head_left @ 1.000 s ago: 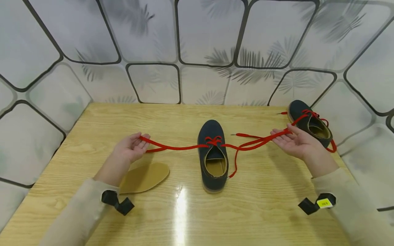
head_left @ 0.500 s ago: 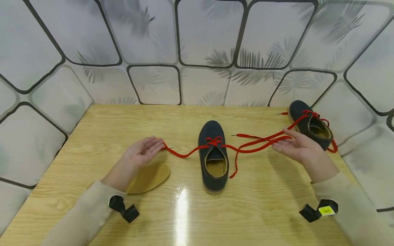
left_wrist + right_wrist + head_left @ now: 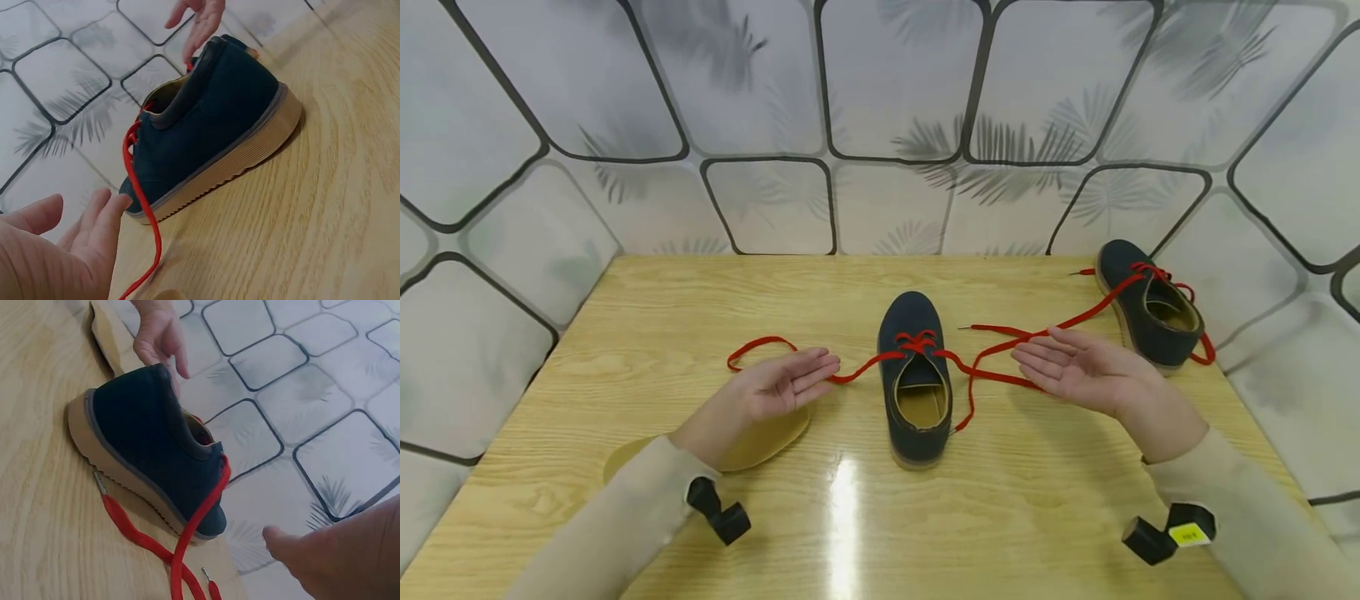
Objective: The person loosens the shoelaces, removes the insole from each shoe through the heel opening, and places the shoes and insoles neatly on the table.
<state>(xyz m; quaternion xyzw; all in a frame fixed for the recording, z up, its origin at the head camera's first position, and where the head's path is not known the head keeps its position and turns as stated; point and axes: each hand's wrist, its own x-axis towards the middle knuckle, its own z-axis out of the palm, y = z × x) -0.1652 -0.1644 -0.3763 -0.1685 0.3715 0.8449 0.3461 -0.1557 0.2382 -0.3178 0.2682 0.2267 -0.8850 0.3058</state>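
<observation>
In the head view a navy shoe [image 3: 917, 442] with red laces [image 3: 917, 342] stands at mid-table, toe to the back. To its left my left hand [image 3: 782, 387] is palm up, fingers extended, holding nothing. One lace end runs behind those fingers and loops on the table. My right hand [image 3: 1078, 371] lies palm up on the other side, fingers straight. A red lace passes behind its fingertips; the left wrist view cannot settle whether they touch. The shoe's side and ridged sole [image 3: 231, 169] show in the left wrist view.
A second navy shoe [image 3: 1161, 321] with red laces sits at the back right, one lace stretching toward the middle shoe. A tan insole [image 3: 782, 437] lies partly beneath my left forearm. Patterned panels [image 3: 887, 208] stand behind the wooden table [image 3: 1000, 517].
Both hands have moved inward toward the middle shoe. The left hand has let go of its lace, which dropped to the table. The lace on the right hand has slipped off its fingers.
</observation>
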